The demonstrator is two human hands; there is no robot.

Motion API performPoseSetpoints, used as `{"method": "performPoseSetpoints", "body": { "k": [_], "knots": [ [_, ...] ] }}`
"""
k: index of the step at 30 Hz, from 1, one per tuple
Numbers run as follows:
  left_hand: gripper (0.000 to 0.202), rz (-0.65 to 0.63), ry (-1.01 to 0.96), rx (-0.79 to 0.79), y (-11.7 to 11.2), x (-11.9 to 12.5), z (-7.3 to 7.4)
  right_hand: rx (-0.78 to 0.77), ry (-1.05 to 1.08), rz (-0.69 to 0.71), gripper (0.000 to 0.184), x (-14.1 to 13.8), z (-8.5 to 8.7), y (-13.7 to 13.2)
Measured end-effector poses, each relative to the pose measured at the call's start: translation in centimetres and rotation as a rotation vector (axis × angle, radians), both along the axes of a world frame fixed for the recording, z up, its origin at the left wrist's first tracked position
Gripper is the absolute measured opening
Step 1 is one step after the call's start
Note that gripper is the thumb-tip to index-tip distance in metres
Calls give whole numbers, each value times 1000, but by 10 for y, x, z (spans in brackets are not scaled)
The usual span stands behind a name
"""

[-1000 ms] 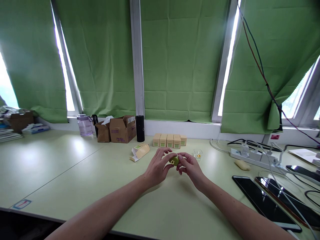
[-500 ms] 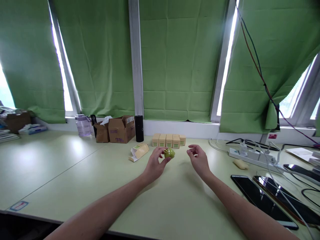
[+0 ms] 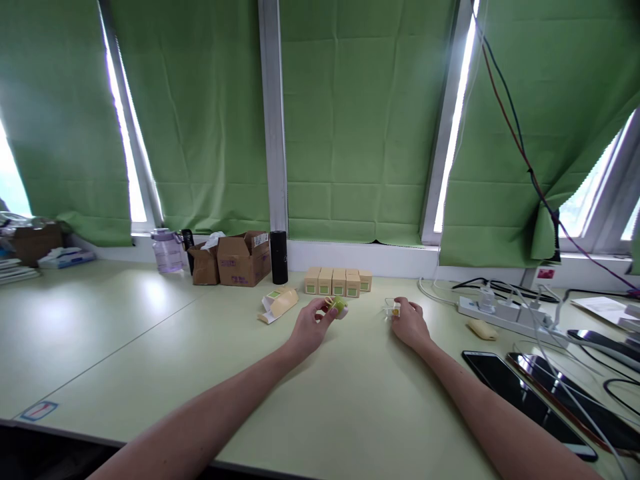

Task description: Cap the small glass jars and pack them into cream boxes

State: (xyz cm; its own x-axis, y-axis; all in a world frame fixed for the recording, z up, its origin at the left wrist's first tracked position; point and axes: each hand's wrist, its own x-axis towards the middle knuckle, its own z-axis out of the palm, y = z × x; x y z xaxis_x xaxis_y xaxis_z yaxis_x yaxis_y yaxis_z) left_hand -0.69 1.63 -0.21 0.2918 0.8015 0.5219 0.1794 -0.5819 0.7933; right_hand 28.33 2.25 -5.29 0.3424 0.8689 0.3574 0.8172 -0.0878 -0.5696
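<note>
My left hand [image 3: 307, 330] is closed on a small round green object [image 3: 339, 305] with a loop on its left side and a pale underside. Its exact kind is unclear. To the right, my right hand [image 3: 410, 325] grips a clear plastic piece [image 3: 390, 307] that looks like a thin transparent tray or insert; a small yellow spot shows by the fingertips. An opened small cardboard box [image 3: 281, 305] lies on its side left of my left hand. Beyond the hands stands a row of several small tan boxes [image 3: 339, 283] with green labels.
At the back left are brown cardboard boxes [image 3: 242, 261], a black tumbler [image 3: 279, 257] and a purple bottle [image 3: 167, 251]. On the right lie a power strip [image 3: 510, 313] with cables, a yellowish rounded item [image 3: 482, 329] and phones or tablets [image 3: 525, 400].
My right hand has moved slightly right and now holds the clear plastic piece. In my left hand the green object has turned, showing its pale underside.
</note>
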Motion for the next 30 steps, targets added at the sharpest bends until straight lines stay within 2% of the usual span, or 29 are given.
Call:
{"method": "performPoseSetpoints", "body": {
  "k": [7, 17, 19, 24, 30],
  "knots": [
    [48, 10, -14, -2, 1, 0, -2, -1, 73, 26, 78, 4, -6, 8],
    [50, 1, 1, -7, -3, 1, 1, 85, 290, 119, 67, 1, -10, 11],
    [50, 3, 0, -8, -3, 1, 0, 116, 368, 135, 60, 0, -9, 11],
    [51, 7, -12, 6, 0, 0, -3, 204, 639, 206, 43, -9, 3, 12],
    [53, 11, -38, 6, 1, -1, -1, 197, 960, 498, 45, -32, 30, -8]
  ]
}}
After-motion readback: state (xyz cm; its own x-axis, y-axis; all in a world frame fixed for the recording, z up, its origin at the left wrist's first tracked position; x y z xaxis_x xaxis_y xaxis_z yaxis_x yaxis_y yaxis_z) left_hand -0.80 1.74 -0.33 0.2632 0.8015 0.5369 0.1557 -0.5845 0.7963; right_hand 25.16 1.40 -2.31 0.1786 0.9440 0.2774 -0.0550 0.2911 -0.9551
